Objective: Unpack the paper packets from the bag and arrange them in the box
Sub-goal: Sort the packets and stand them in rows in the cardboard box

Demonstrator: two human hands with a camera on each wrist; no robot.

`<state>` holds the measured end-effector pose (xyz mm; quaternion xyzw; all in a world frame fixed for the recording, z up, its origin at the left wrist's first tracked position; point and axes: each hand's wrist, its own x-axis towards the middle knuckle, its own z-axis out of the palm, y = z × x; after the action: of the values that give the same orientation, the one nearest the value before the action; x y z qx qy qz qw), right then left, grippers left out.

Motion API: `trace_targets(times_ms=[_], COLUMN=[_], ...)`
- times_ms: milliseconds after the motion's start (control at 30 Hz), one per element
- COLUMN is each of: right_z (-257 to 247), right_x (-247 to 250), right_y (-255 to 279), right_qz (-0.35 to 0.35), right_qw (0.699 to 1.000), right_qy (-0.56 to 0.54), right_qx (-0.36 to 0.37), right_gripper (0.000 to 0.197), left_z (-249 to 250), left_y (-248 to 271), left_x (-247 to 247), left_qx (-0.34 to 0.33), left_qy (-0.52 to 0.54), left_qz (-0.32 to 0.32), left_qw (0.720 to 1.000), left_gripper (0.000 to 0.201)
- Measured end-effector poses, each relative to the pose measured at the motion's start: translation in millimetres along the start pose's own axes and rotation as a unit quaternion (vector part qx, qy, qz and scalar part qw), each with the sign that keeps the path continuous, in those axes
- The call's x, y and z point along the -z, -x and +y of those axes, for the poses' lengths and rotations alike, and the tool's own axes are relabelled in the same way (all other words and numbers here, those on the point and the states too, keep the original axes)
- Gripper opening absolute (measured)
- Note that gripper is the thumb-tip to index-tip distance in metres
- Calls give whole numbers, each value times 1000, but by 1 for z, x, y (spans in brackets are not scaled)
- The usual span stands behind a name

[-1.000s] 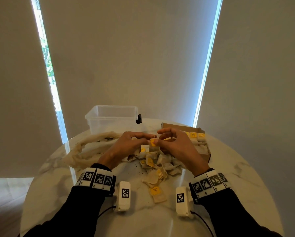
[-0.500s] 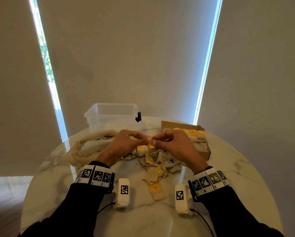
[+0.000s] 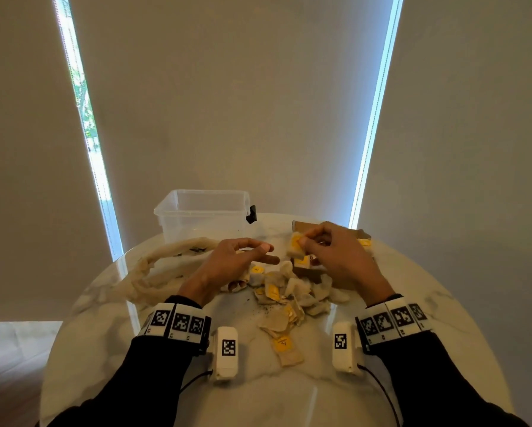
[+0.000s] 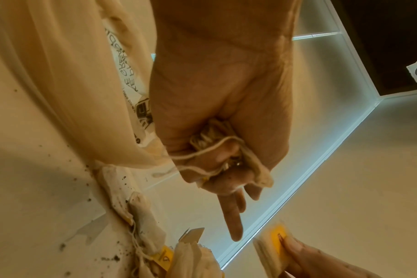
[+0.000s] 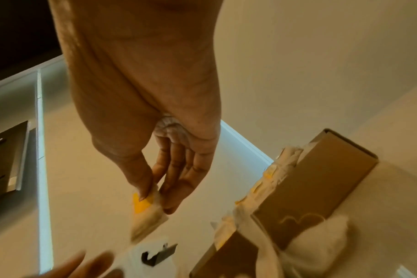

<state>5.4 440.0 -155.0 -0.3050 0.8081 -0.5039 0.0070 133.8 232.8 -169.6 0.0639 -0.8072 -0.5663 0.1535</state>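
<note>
R hand (image 3: 335, 257) pinches one yellow-tagged paper packet (image 3: 296, 245) by thumb + fingers, held above the cardboard box (image 3: 307, 269) near-left edge. L hand (image 3: 233, 263) grips wadded string/paper w/ curled fingers, index straight, over the packet pile (image 3: 289, 294) mid-counter (image 3: 412, 303). Cloth bag (image 3: 166, 266) lies slack at left. Clear plastic tub (image 3: 203, 214) at far edge.

Both arms wear black sleeves (image 3: 147, 374). Each wrist has a white band (image 3: 176, 323) with black square patterns on it. A small white box (image 3: 227, 352) with the same kind of pattern sits by each wrist. A thin black wire (image 3: 381, 392) comes out of each box.
</note>
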Motion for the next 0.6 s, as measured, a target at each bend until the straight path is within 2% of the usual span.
trace_targets(times_ms=[67, 133, 267, 400, 600], right_z=[-1, 1, 12, 15, 16], right_x=[11, 15, 7, -5, -13], right_y=[-11, -26, -47, -54, -67], right_qz=[6, -4, -54, -101, -189], right_qw=[1000, 997, 979, 967, 935], right_qy=[8, 71, 193, 227, 283], right_qx=[-16, -29, -43, -62, -99], right_gripper=[20, 21, 17, 8, 25], left_z=[-3, -4, -7, -8, -10], left_y=[-1, -1, 0, 0, -1], left_x=[2, 3, 5, 5, 5], left_qx=[8, 13, 23, 22, 34], left_qy=[-1, 5, 9, 8, 10], left_qz=[6, 7, 6, 14, 12], left_qw=[1000, 1000, 1000, 1000, 999], left_gripper=[28, 28, 26, 27, 25])
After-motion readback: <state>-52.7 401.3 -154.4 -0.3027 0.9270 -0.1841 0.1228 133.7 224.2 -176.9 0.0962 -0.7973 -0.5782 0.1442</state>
